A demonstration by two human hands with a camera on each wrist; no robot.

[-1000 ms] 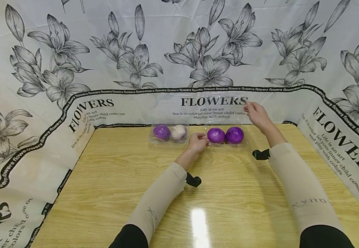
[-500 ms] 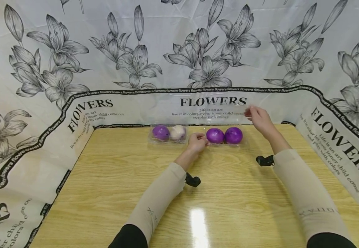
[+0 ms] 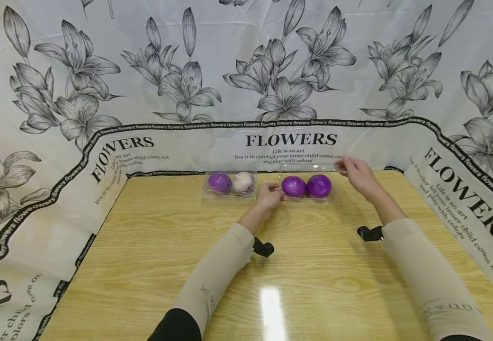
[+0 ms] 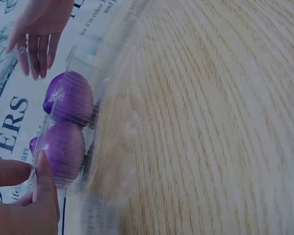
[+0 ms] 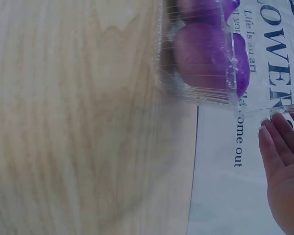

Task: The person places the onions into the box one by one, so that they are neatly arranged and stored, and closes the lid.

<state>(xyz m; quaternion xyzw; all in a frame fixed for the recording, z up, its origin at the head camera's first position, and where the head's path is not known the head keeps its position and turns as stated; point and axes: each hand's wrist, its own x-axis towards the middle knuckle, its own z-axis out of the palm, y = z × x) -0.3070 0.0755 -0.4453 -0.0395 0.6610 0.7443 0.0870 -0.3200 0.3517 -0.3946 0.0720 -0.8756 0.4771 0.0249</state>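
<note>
A clear plastic clamshell box (image 3: 308, 197) stands at the table's back edge, holding two glossy purple, onion-like bulbs (image 3: 293, 186) with short tips. At the box's left end, my left hand (image 3: 269, 195) pinches its rim between thumb and fingers; the left wrist view shows the fingertips (image 4: 43, 164) right at the plastic edge. My right hand (image 3: 358, 176) holds the right edge of the raised clear lid (image 3: 308, 167), which slants up behind the bulbs. In the right wrist view its long fingers (image 5: 284, 142) meet the lid's edge, thumb on the other side.
A second clear box (image 3: 229, 195) stands left of my left hand, with one purple bulb (image 3: 219, 182) and one whitish bulb (image 3: 242, 182) inside. A flower-printed cloth (image 3: 203, 142) rises behind the wooden table (image 3: 178, 237) and along both sides.
My right hand has come down and toward me, and the lid has lowered with it from nearly upright. My left hand keeps its hold on the box's left end.
</note>
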